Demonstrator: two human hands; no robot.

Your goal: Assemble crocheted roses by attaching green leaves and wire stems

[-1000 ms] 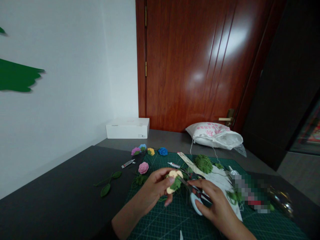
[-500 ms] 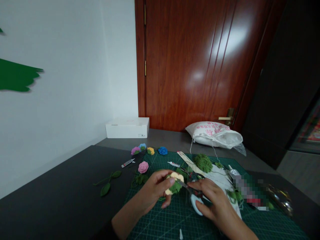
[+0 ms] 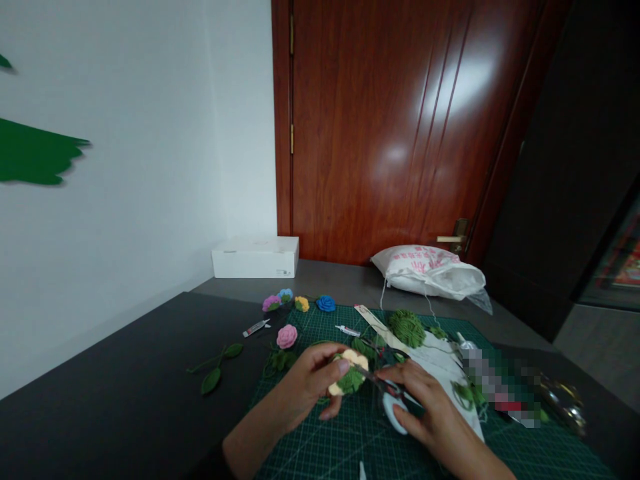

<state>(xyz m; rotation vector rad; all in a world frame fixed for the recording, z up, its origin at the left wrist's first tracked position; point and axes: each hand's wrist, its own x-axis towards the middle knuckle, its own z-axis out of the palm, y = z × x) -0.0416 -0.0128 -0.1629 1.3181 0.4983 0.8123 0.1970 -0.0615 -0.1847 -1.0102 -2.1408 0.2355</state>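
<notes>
Between the thumb and fingers of the left hand (image 3: 311, 375), a cream flower (image 3: 356, 359) with a green backing (image 3: 351, 380) is pinched. Right of that hand, the right hand (image 3: 424, 395) grips pale-handled scissors (image 3: 397, 417), blades directed at the backing. Beyond the right hand lies a green yarn ball (image 3: 406, 327); beyond the left, a pink flower (image 3: 287, 336). Beneath both hands: a green cutting mat (image 3: 320, 457).

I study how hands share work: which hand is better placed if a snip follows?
Probably the right hand: it holds the scissors, their blades at the cream-and-green crocheted flower, which the left hand pinches.
</notes>
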